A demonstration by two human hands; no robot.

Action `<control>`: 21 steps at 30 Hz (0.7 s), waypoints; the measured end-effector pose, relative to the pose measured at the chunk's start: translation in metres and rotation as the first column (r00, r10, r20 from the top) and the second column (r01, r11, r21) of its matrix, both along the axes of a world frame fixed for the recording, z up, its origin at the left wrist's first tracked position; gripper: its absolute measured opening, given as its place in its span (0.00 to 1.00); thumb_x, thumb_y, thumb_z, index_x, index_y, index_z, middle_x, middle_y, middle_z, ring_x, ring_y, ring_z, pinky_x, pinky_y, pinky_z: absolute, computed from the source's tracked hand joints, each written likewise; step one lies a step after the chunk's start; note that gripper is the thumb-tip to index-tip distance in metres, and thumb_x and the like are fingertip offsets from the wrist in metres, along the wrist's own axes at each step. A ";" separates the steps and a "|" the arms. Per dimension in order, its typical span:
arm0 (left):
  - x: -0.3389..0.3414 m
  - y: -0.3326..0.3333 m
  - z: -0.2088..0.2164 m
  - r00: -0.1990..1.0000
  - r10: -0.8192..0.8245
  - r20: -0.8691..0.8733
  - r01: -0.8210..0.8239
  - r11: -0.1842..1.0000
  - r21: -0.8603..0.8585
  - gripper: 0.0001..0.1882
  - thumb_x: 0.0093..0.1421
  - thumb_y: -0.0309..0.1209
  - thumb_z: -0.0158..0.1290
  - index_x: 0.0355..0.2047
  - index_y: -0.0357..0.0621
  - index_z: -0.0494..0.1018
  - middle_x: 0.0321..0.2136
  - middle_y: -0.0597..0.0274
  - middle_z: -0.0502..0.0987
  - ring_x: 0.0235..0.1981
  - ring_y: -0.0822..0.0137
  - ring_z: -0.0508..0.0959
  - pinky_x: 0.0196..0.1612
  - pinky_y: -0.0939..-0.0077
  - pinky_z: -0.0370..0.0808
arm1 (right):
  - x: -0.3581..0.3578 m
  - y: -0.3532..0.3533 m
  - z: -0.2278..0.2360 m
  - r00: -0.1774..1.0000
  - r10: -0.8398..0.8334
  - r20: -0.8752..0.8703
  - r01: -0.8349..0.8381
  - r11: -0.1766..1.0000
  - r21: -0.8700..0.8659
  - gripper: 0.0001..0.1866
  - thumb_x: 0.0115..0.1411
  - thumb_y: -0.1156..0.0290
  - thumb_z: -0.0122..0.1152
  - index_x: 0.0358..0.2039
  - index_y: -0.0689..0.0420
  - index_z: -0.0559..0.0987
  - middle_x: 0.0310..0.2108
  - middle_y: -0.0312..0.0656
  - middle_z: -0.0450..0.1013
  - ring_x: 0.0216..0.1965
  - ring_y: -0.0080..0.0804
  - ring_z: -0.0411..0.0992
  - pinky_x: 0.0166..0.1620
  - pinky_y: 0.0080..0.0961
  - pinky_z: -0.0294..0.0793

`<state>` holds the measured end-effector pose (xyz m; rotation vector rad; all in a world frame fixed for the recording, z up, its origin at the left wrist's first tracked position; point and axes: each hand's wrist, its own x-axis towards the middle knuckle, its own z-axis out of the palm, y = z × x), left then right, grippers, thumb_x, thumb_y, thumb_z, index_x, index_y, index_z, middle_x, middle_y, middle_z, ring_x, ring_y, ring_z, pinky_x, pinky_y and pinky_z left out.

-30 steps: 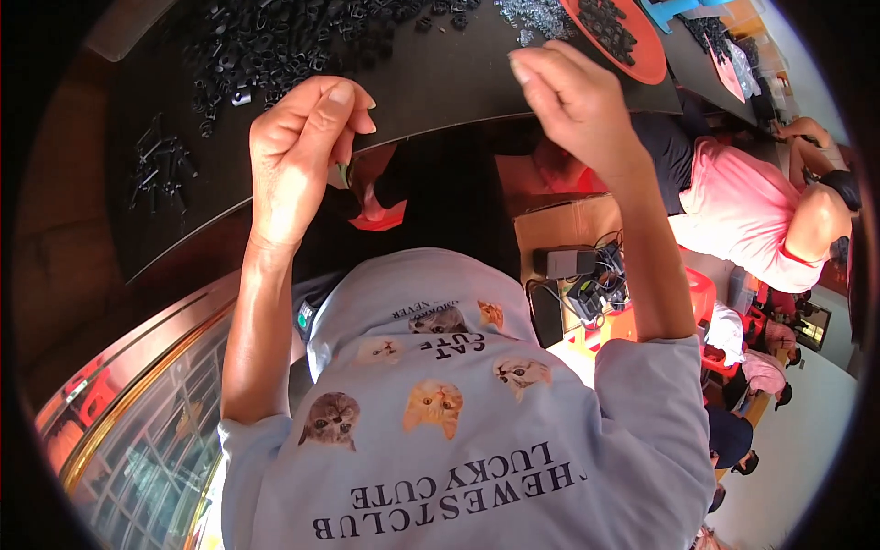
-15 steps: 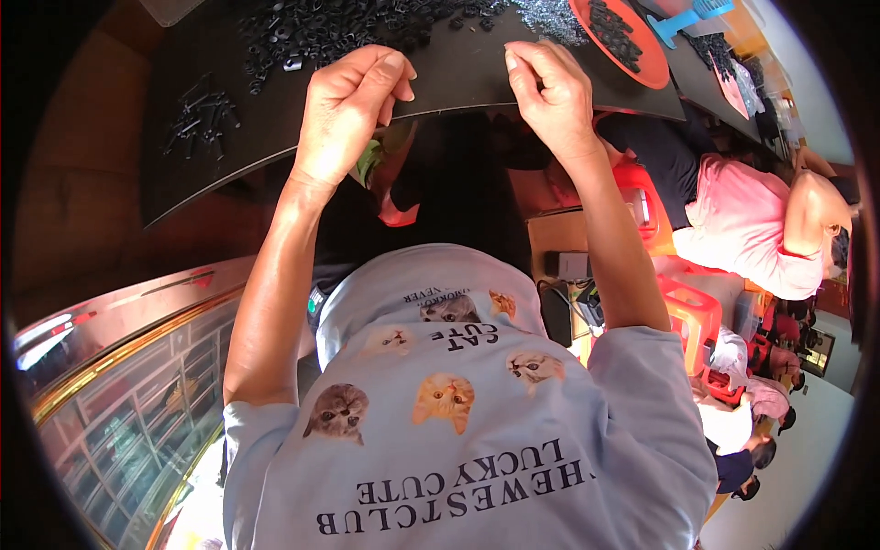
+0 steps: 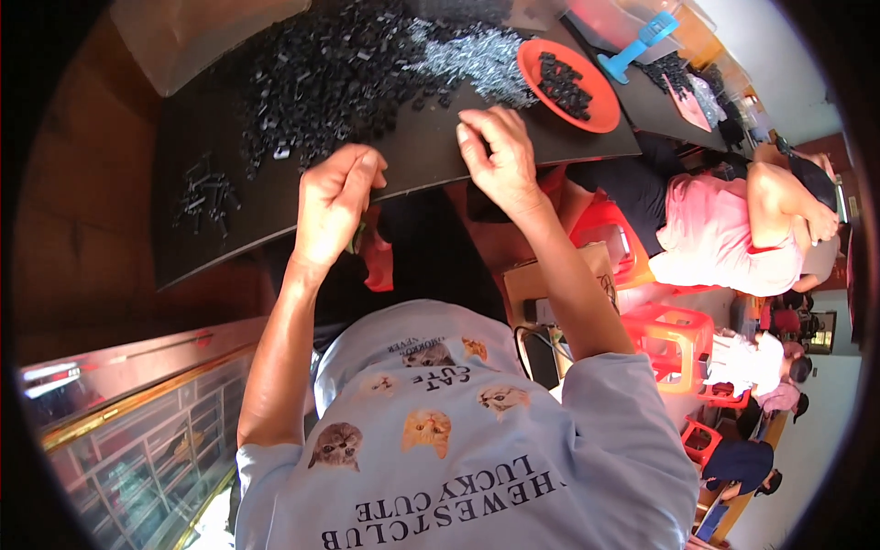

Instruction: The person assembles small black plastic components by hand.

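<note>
My left hand (image 3: 337,197) is closed at the front edge of the dark table (image 3: 412,142), thumb against curled fingers. To its right, my right hand (image 3: 502,163) is also closed, fingers bent and thumb pressed toward the index finger, above the same edge. Anything inside either hand is hidden or too small to name. Beyond my hands spreads a big heap of small black parts (image 3: 321,82). A pile of silvery metal pieces (image 3: 486,64) lies beside it. An orange-red plate (image 3: 600,115) holds several small black pieces (image 3: 561,84).
Thin black rods (image 3: 207,197) lie in a small pile at the table's left. A translucent bin (image 3: 188,37) stands at the far left corner. A blue handheld object (image 3: 642,46) is at the far right. A seated person in pink (image 3: 724,220) and red stools (image 3: 669,344) are at my right.
The view has shifted, so the table sits lower and more of the heaps shows. My hands are somewhat closer together, and both stay closed. The person in pink has shifted their arms.
</note>
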<state>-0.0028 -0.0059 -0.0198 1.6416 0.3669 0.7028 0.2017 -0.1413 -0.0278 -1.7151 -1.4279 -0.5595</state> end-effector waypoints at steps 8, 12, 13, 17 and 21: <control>-0.001 -0.001 -0.003 1.000 0.005 0.010 -0.006 1.000 0.031 0.14 0.69 0.34 0.50 0.33 0.37 0.77 0.22 0.69 0.74 0.19 0.82 0.66 0.23 0.84 0.64 | 0.009 0.047 0.035 0.995 0.075 0.070 -0.058 0.976 -0.212 0.24 0.57 0.57 0.66 0.48 0.59 0.77 0.44 0.47 0.72 0.45 0.47 0.71 0.50 0.38 0.71; 0.001 -0.004 -0.001 1.000 -0.006 0.012 0.006 0.999 0.043 0.14 0.69 0.34 0.50 0.34 0.36 0.77 0.23 0.68 0.74 0.20 0.82 0.66 0.24 0.85 0.64 | -0.006 0.089 0.038 0.977 0.169 0.130 -0.124 0.947 -0.296 0.28 0.57 0.53 0.65 0.55 0.53 0.74 0.56 0.49 0.66 0.55 0.49 0.65 0.57 0.44 0.65; 0.001 -0.004 0.000 1.000 0.004 0.005 -0.004 0.999 0.049 0.14 0.70 0.34 0.50 0.34 0.35 0.77 0.23 0.68 0.74 0.20 0.82 0.66 0.24 0.85 0.63 | -0.012 0.098 0.038 0.970 0.199 0.142 -0.146 0.937 -0.317 0.29 0.57 0.53 0.65 0.55 0.52 0.74 0.57 0.49 0.66 0.56 0.48 0.65 0.57 0.45 0.64; 0.000 -0.004 0.002 1.000 0.016 -0.015 -0.015 0.997 0.072 0.15 0.70 0.34 0.49 0.33 0.34 0.77 0.23 0.67 0.74 0.21 0.81 0.66 0.24 0.84 0.64 | -0.018 0.113 0.027 0.909 0.356 0.218 -0.238 0.871 -0.430 0.24 0.57 0.54 0.64 0.52 0.51 0.78 0.56 0.46 0.67 0.54 0.44 0.65 0.56 0.43 0.64; -0.002 -0.005 0.002 1.000 0.025 -0.003 -0.025 0.994 0.109 0.15 0.69 0.34 0.49 0.33 0.34 0.76 0.23 0.66 0.74 0.21 0.80 0.67 0.25 0.83 0.64 | -0.008 0.126 0.021 0.937 0.280 0.209 -0.164 0.881 -0.444 0.17 0.59 0.58 0.61 0.45 0.52 0.80 0.52 0.43 0.69 0.52 0.42 0.66 0.53 0.41 0.66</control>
